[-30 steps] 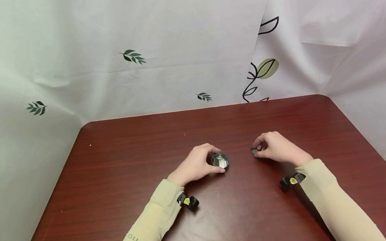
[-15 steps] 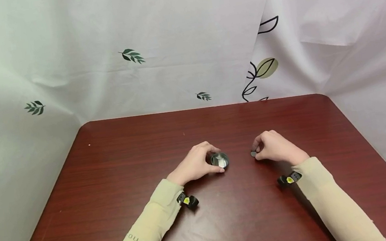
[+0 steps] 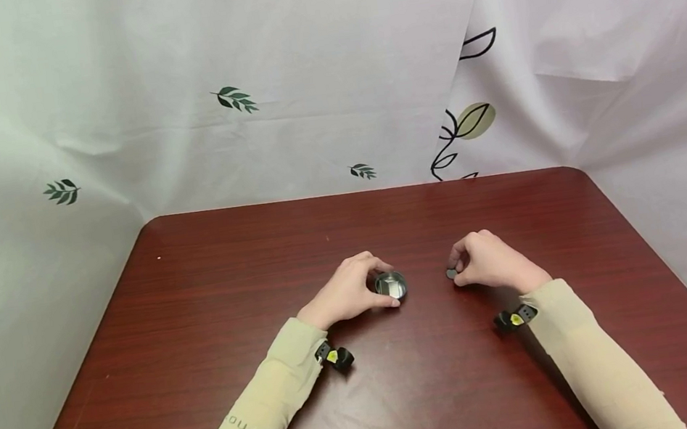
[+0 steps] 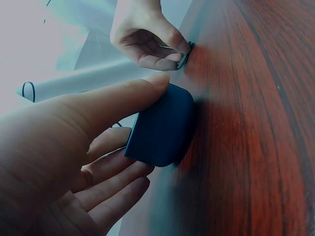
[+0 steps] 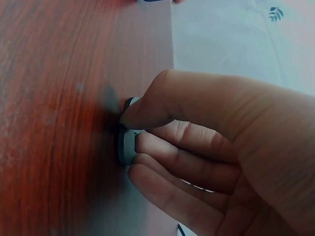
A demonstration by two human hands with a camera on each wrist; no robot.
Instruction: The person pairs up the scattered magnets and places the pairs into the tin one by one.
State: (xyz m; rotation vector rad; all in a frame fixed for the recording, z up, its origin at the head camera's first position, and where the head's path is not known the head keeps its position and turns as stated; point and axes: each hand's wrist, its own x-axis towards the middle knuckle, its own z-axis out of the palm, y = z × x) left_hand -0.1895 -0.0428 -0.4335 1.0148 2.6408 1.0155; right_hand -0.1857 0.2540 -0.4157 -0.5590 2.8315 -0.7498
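Near the middle of the table, my left hand (image 3: 349, 293) holds a small round cup (image 3: 391, 286) by its sides, thumb on the near side and fingers on the far side. The cup has a shiny, reflective inside; its outer wall looks dark in the left wrist view, with its base close to the tabletop. To the right, my right hand (image 3: 489, 264) pinches a thin grey disc (image 5: 129, 147) by the edge. That disc is low at the table surface; whether it touches the wood I cannot tell. A gap separates the disc from the cup.
Both hands work over a dark red wood-grain table (image 3: 244, 258) with rounded far corners. Pale fabric (image 3: 305, 132) with leaf prints hangs behind and at both sides. Small black cameras (image 3: 342, 359) are strapped at the wrists.
My right hand has shifted slightly left with the disc, whose face now shows more fully in the head view. The left hand and the cup stay practically in place.
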